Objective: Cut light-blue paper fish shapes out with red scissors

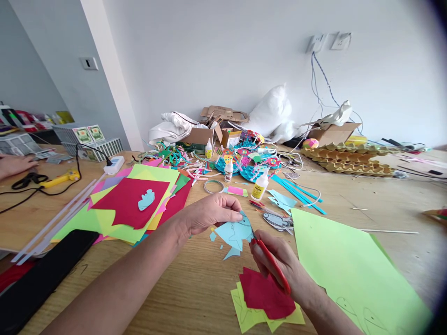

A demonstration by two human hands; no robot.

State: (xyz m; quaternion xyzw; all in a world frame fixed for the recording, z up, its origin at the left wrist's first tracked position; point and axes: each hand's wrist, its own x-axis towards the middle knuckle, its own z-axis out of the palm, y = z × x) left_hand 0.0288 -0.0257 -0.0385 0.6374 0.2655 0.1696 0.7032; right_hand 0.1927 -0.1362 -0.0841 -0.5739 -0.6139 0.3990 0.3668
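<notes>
Between the fingers of my left hand (218, 211) is a piece of light blue paper (233, 232) with a fish outline drawn on it. My right hand (275, 258) grips red-handled scissors (270, 263), whose blades meet the right edge of that paper. Small blue offcuts (232, 253) lie on the table just below and left of it. Beneath my right hand rest dark red paper pieces (265, 295) on top of yellow-green ones (244, 314) with pencil lines. A cut-out blue fish (146, 200) lies on red paper in the stack at the left.
Stacked coloured paper (129, 202) and a black phone (49, 274) are at the left. A large light green sheet (342, 260) lies at the right. Glue bottles (259, 187), a tape roll (213, 186) and egg trays (349, 159) stand farther back. Another person's hand (17, 165) is at the far left.
</notes>
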